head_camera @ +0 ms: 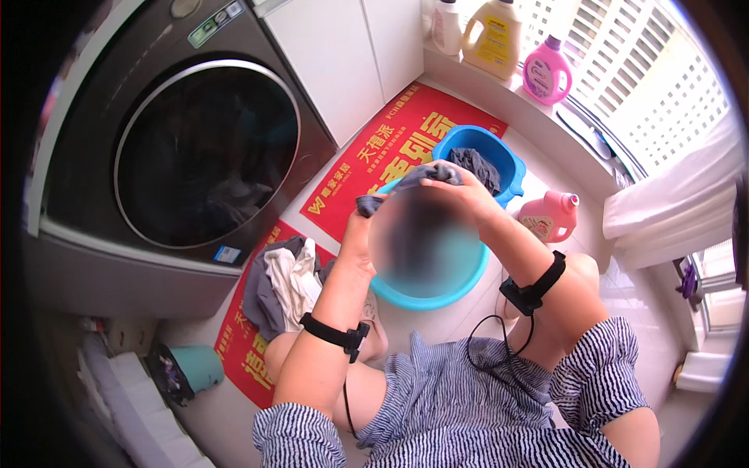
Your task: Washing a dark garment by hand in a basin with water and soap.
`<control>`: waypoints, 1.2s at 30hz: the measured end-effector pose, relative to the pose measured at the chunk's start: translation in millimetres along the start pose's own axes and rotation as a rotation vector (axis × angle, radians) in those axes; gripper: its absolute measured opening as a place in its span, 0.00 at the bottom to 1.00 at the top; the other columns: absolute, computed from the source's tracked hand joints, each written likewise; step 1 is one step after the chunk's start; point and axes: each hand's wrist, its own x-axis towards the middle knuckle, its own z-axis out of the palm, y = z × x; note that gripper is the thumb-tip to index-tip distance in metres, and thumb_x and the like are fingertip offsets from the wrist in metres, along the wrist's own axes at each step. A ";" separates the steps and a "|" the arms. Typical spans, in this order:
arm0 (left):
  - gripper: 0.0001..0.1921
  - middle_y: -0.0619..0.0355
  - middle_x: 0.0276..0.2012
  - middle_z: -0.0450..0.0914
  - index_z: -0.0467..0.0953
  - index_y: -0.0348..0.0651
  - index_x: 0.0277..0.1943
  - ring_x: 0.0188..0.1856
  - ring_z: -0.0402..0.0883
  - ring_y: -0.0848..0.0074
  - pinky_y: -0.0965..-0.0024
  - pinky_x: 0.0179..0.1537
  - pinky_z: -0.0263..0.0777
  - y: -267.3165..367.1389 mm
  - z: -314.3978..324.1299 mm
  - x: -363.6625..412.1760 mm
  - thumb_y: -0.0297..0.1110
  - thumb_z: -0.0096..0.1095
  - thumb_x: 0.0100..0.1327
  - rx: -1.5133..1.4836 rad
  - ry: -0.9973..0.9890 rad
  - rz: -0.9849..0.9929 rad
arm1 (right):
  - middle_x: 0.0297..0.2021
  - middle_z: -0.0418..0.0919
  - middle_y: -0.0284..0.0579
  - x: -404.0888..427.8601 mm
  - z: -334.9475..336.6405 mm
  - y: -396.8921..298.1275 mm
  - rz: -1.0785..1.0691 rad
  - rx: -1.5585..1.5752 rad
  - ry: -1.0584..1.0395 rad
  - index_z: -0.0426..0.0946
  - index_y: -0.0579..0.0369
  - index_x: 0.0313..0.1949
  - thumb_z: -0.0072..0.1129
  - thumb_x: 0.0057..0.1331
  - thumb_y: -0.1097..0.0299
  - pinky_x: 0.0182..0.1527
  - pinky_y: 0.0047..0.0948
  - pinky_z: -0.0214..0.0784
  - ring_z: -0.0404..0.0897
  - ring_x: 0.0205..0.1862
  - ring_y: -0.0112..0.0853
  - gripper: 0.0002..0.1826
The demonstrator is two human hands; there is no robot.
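Observation:
Both hands are raised over a round turquoise basin (430,301) on the floor between my knees. A dark grey cloth garment (416,175) stretches between them. My left hand (358,234) grips a bunched end of it at the basin's left side. At the far right side, my right hand (465,190) is closed on another bunched part. A round blur covers the garment's lower part and the basin's inside, so what lies there is hidden. Just beyond stands a blue basin (515,175) with a dark grey cloth (475,167) in it.
A front-loading washing machine (208,152) stands at left. Grey and white clothes (289,281) lie on a red printed mat (333,205). A pink detergent bottle (547,216) is right of the basins. More bottles (491,41) line the window ledge. A green bin (202,368) sits lower left.

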 end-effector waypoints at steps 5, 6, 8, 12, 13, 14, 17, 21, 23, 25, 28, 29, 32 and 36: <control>0.23 0.57 0.50 0.80 0.76 0.48 0.43 0.53 0.78 0.68 0.61 0.58 0.71 -4.0 21.1 19.4 0.61 0.52 0.69 -0.273 0.184 -0.068 | 0.38 0.79 0.43 -11.9 27.9 21.7 -0.288 -0.703 0.137 0.74 0.59 0.44 0.66 0.59 0.70 0.50 0.32 0.71 0.79 0.44 0.34 0.15; 0.20 0.56 0.51 0.80 0.75 0.49 0.42 0.53 0.78 0.67 0.60 0.58 0.72 -13.4 13.5 28.6 0.57 0.50 0.71 -0.382 0.068 -0.040 | 0.40 0.78 0.46 -16.8 36.5 26.2 -0.433 -0.859 0.103 0.73 0.59 0.43 0.66 0.57 0.71 0.53 0.36 0.68 0.76 0.46 0.40 0.15; 0.13 0.53 0.55 0.78 0.74 0.49 0.44 0.55 0.77 0.67 0.58 0.59 0.71 -22.2 23.2 35.4 0.45 0.45 0.76 -0.483 0.008 -0.004 | 0.47 0.73 0.51 -22.6 42.4 36.0 -0.649 -1.104 0.051 0.71 0.58 0.40 0.64 0.54 0.73 0.60 0.45 0.58 0.68 0.52 0.50 0.15; 0.19 0.54 0.62 0.71 0.66 0.41 0.63 0.63 0.70 0.68 0.62 0.66 0.65 -23.0 65.4 21.7 0.41 0.36 0.78 -0.366 0.087 -0.126 | 0.51 0.71 0.50 -2.3 21.0 28.8 -0.773 -1.083 0.426 0.71 0.58 0.42 0.62 0.59 0.70 0.60 0.44 0.58 0.67 0.56 0.50 0.13; 0.20 0.54 0.62 0.70 0.65 0.41 0.64 0.65 0.69 0.68 0.62 0.66 0.63 -25.6 66.4 22.3 0.41 0.36 0.78 -0.357 0.085 -0.131 | 0.54 0.71 0.52 2.4 13.6 26.9 -0.725 -1.004 0.425 0.70 0.58 0.43 0.59 0.63 0.70 0.61 0.46 0.59 0.67 0.58 0.52 0.12; 0.20 0.54 0.62 0.70 0.64 0.42 0.65 0.65 0.69 0.69 0.62 0.66 0.63 -27.0 67.9 23.0 0.41 0.36 0.78 -0.362 0.074 -0.136 | 0.58 0.69 0.54 2.9 9.9 29.0 -0.616 -0.839 0.392 0.70 0.58 0.47 0.58 0.64 0.70 0.64 0.46 0.57 0.64 0.62 0.54 0.13; 0.22 0.54 0.63 0.69 0.63 0.42 0.66 0.65 0.69 0.68 0.61 0.67 0.63 -28.6 66.3 21.8 0.43 0.35 0.78 -0.329 0.075 -0.096 | 0.65 0.64 0.57 -1.3 21.7 34.1 -0.536 -0.733 0.383 0.68 0.58 0.57 0.56 0.67 0.70 0.69 0.46 0.52 0.58 0.69 0.56 0.20; 0.28 0.53 0.72 0.59 0.55 0.46 0.73 0.74 0.56 0.64 0.56 0.74 0.46 -25.5 55.4 32.8 0.50 0.33 0.77 -0.243 -0.095 0.163 | 0.73 0.51 0.59 -25.3 44.9 44.6 -0.641 -0.918 0.270 0.57 0.53 0.71 0.53 0.70 0.68 0.75 0.49 0.35 0.41 0.76 0.52 0.32; 0.30 0.55 0.73 0.57 0.54 0.48 0.74 0.75 0.54 0.64 0.55 0.74 0.44 -21.5 54.4 32.4 0.53 0.34 0.77 -0.263 -0.054 0.156 | 0.73 0.50 0.56 -29.6 53.2 47.0 -0.578 -0.920 0.260 0.58 0.51 0.71 0.52 0.71 0.65 0.75 0.49 0.32 0.41 0.77 0.52 0.31; 0.29 0.54 0.73 0.58 0.55 0.47 0.73 0.74 0.56 0.64 0.55 0.73 0.49 -25.8 65.5 30.5 0.54 0.34 0.77 -0.328 -0.082 0.033 | 0.73 0.53 0.56 -14.9 35.4 45.0 -0.584 -0.869 0.365 0.61 0.50 0.70 0.51 0.71 0.65 0.75 0.50 0.35 0.44 0.76 0.52 0.28; 0.30 0.52 0.72 0.58 0.53 0.45 0.73 0.72 0.59 0.65 0.59 0.71 0.54 -30.4 76.1 21.2 0.54 0.32 0.77 -0.186 -0.101 0.025 | 0.69 0.60 0.58 4.7 15.5 38.2 -0.500 -0.748 0.522 0.66 0.53 0.66 0.48 0.73 0.64 0.74 0.47 0.38 0.49 0.74 0.54 0.23; 0.30 0.52 0.72 0.58 0.53 0.44 0.73 0.72 0.59 0.65 0.60 0.71 0.55 -28.4 77.8 18.1 0.53 0.32 0.77 -0.172 -0.074 0.009 | 0.69 0.60 0.58 7.2 13.7 38.2 -0.477 -0.701 0.515 0.66 0.53 0.66 0.48 0.74 0.64 0.74 0.47 0.39 0.49 0.74 0.54 0.23; 0.30 0.53 0.71 0.60 0.53 0.44 0.73 0.72 0.60 0.65 0.59 0.70 0.55 -31.1 68.6 18.9 0.54 0.33 0.77 -0.167 -0.091 0.023 | 0.70 0.59 0.58 2.7 21.9 46.5 -0.484 -0.683 0.487 0.64 0.54 0.67 0.48 0.74 0.63 0.74 0.47 0.40 0.49 0.74 0.55 0.24; 0.28 0.55 0.72 0.60 0.57 0.46 0.73 0.72 0.59 0.65 0.59 0.72 0.52 -22.0 60.5 29.3 0.51 0.36 0.77 -0.157 -0.062 0.144 | 0.74 0.49 0.57 -15.4 39.3 50.9 -0.544 -0.746 0.352 0.54 0.53 0.73 0.50 0.73 0.64 0.75 0.47 0.35 0.42 0.76 0.52 0.32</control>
